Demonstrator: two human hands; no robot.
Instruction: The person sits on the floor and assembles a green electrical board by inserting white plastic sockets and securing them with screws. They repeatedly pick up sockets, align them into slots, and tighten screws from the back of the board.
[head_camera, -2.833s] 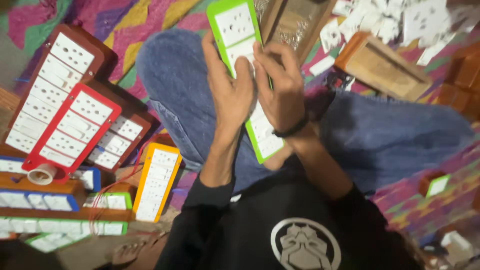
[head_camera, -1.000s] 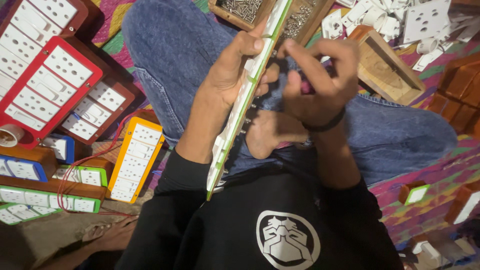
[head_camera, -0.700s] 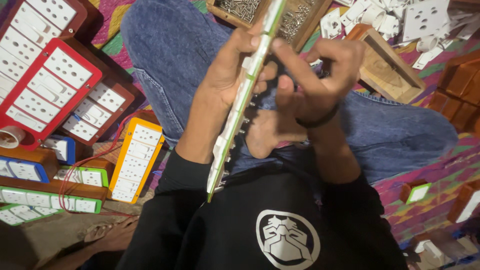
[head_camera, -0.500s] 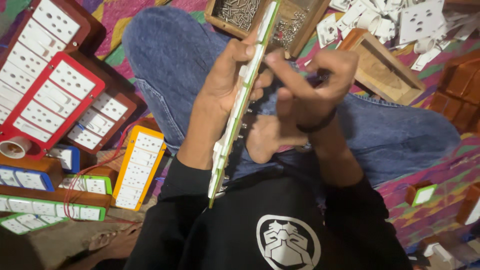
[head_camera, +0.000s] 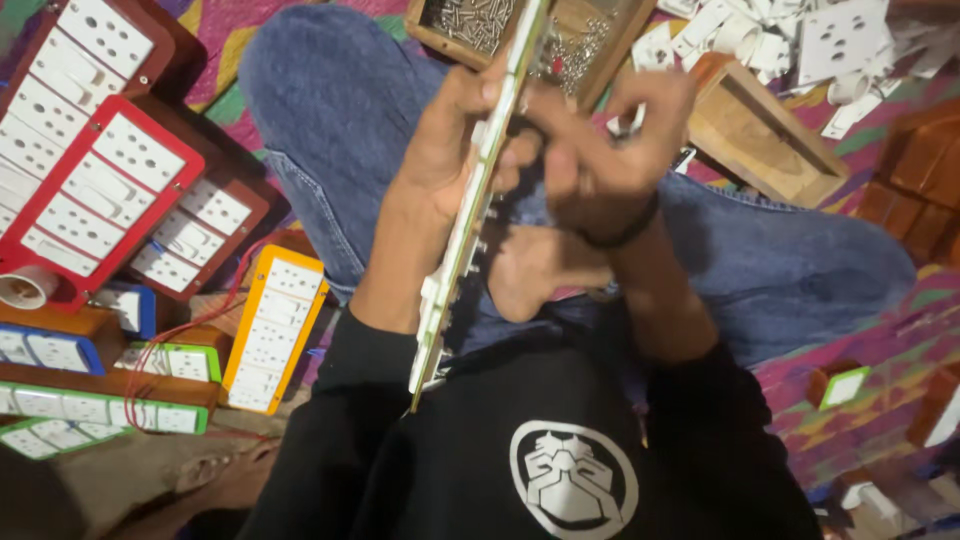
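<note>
Left hand (head_camera: 455, 140) clamps the green-edged socket panel (head_camera: 470, 220) edge-on over the lap; right hand (head_camera: 610, 130), at three o'clock, pinches something small against its back. Best keep that panel steady.

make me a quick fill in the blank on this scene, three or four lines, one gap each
1. The left hand holds a long socket board turned ____ to the camera.
2. The board lying beside the left knee has a ____ frame.
3. The wooden tray at the top holds small metal ____.
4. The right hand wears a ____ band at the wrist.

Missing words: edge-on; yellow; screws; black
</note>
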